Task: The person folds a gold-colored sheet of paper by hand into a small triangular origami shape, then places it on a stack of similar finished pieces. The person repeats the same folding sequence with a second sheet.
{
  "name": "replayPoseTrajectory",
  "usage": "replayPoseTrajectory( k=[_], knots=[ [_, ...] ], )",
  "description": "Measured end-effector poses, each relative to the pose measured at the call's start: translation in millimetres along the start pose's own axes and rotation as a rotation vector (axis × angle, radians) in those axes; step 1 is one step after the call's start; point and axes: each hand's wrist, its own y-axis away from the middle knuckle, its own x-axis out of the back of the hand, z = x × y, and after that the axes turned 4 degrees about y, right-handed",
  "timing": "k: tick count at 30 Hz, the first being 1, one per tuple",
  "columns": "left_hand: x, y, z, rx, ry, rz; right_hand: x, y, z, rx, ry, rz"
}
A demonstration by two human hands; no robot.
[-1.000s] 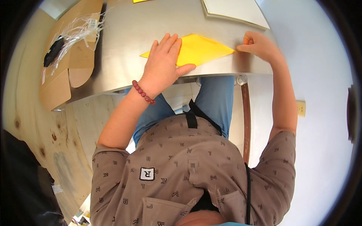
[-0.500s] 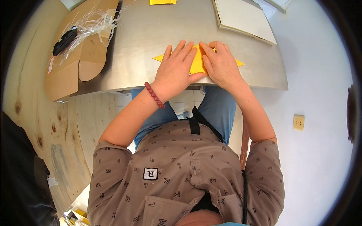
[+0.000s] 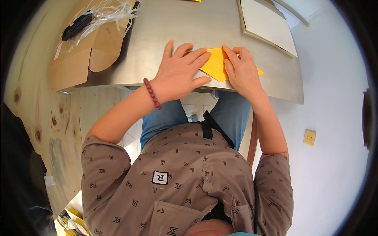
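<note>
A folded sheet of yellow paper (image 3: 215, 65) lies on the metal tabletop close to its front edge, with a pointed corner sticking out to the right. My left hand (image 3: 179, 72) lies palm down with its fingers spread, the fingertips resting on the paper's left part. On the other side, my right hand (image 3: 243, 74) has its fingers bent, thumb and index finger pressed together on a fold. It covers much of the paper's right part. A dark red bead bracelet (image 3: 152, 93) circles my left wrist.
An opened cardboard box (image 3: 78, 63) lies at the left, with clear plastic strips (image 3: 108, 17) and a black object (image 3: 77, 26) on it. White flat boards or sheets (image 3: 268, 26) lie at the back right. Another yellow piece (image 3: 195, 0) shows at the top edge. A pale wall stands at right.
My left hand has slid left across the paper and its fingers have spread, uncovering the middle. The paper's left point no longer shows. The whole view has shifted slightly.
</note>
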Motion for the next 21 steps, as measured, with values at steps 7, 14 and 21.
replayPoseTrajectory(
  k=[7, 14, 21],
  knots=[
    [23, 35, -25, 0.032, -0.023, -0.048, 1, 0, 0, -0.005, -0.002, 0.001],
    [40, 62, -40, 0.095, -0.031, -0.042, 3, -1, -1, -0.048, -0.026, -0.041],
    [50, 74, -46, 0.218, 0.232, 0.207, 6, -2, -4, -0.073, -0.032, -0.075]
  ],
)
